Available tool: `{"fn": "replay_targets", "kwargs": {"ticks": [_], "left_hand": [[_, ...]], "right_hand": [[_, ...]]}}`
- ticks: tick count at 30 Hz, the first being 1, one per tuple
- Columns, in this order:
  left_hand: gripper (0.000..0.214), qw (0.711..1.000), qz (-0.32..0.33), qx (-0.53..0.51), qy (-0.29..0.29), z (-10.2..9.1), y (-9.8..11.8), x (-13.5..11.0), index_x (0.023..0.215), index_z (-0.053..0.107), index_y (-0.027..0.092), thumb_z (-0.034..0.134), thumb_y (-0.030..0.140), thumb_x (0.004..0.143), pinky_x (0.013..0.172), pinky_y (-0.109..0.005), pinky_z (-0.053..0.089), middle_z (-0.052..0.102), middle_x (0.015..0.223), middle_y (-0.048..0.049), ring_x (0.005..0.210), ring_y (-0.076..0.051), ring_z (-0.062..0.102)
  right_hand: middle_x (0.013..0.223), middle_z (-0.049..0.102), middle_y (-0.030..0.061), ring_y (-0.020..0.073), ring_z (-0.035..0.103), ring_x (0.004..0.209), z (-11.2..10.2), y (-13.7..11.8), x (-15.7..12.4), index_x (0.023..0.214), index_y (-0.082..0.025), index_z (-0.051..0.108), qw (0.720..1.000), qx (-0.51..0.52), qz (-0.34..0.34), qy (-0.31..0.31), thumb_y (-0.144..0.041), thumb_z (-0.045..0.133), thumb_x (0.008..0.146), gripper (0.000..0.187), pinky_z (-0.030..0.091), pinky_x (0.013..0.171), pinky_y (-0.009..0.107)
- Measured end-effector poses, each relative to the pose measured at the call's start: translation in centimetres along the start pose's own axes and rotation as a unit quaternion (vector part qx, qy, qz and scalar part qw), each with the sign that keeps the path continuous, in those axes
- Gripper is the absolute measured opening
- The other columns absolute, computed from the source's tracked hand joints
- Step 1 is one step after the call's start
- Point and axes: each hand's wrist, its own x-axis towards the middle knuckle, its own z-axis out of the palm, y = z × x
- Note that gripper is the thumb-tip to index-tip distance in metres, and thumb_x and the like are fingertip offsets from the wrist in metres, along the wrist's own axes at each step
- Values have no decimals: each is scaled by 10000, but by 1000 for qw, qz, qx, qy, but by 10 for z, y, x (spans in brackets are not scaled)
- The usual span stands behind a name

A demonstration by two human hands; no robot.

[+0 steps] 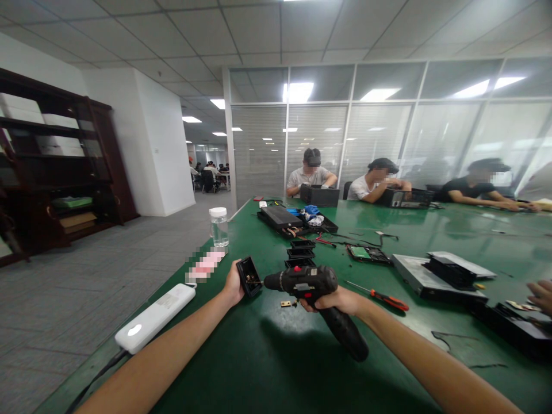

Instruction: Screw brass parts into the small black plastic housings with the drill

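Observation:
My left hand (233,285) is closed on the side of a small black open box-shaped housing (249,276), tilted so that its inside faces right. Small metal parts show within it. My right hand (335,301) is wrapped round the grip of a black cordless drill (308,280). The drill points left, and its bit reaches into the housing's opening; whether the tip touches a screw is too small to tell. Below the drill's chuck lies a small brass-coloured piece (285,304). Several similar black housings (301,253) stand in a row just beyond the drill.
A red-handled screwdriver (382,298) lies right of the drill, near a hard drive (368,253) and metal drive cases (431,279). At left are a white power strip (157,316) and a clear jar (219,227). A co-worker's hand (541,296) is at the right edge; people sit opposite.

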Motion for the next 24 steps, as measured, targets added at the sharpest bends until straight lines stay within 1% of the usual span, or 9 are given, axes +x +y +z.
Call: {"fn": "replay_targets", "kwargs": {"ticks": [3, 6, 9, 13, 24], "left_hand": [[312, 1000, -8, 1, -3, 0, 0, 1, 694, 541, 153, 493, 460, 660, 556, -344, 456, 552, 580, -28, 520, -183, 546], [309, 1000, 1, 1, -7, -1, -1, 2, 698, 538, 156, 497, 460, 657, 555, -349, 458, 554, 582, -28, 523, -186, 549], [310, 1000, 16, 2, -10, -2, -2, 3, 712, 540, 155, 493, 458, 661, 545, -338, 457, 554, 586, -26, 522, -182, 549], [315, 1000, 13, 4, -17, -3, -2, 5, 719, 543, 153, 487, 458, 663, 544, -337, 456, 551, 581, -25, 521, -184, 550], [271, 1000, 12, -4, 0, 3, 1, -3, 687, 528, 167, 499, 435, 658, 550, -356, 459, 549, 568, -21, 517, -190, 547]], "right_hand": [[749, 521, 36, 134, 468, 703, 0, -2, 0, 844, -91, 569, 1000, -23, -8, -15, -204, 543, 649, 227, 372, 684, 270], [746, 513, 24, 123, 462, 699, 0, -2, 0, 826, -99, 571, 998, -63, -13, -16, -173, 550, 669, 175, 367, 675, 254], [764, 513, 24, 120, 464, 709, 0, 2, 1, 860, -100, 567, 997, -72, -11, -1, -182, 577, 686, 193, 371, 674, 247], [782, 519, 33, 124, 477, 727, -1, 5, 1, 886, -95, 561, 997, -75, -13, 3, -228, 591, 715, 219, 382, 689, 252], [786, 514, 34, 127, 477, 731, -1, -1, 0, 880, -93, 560, 996, -81, -20, -11, -245, 585, 724, 219, 390, 700, 257]]}}
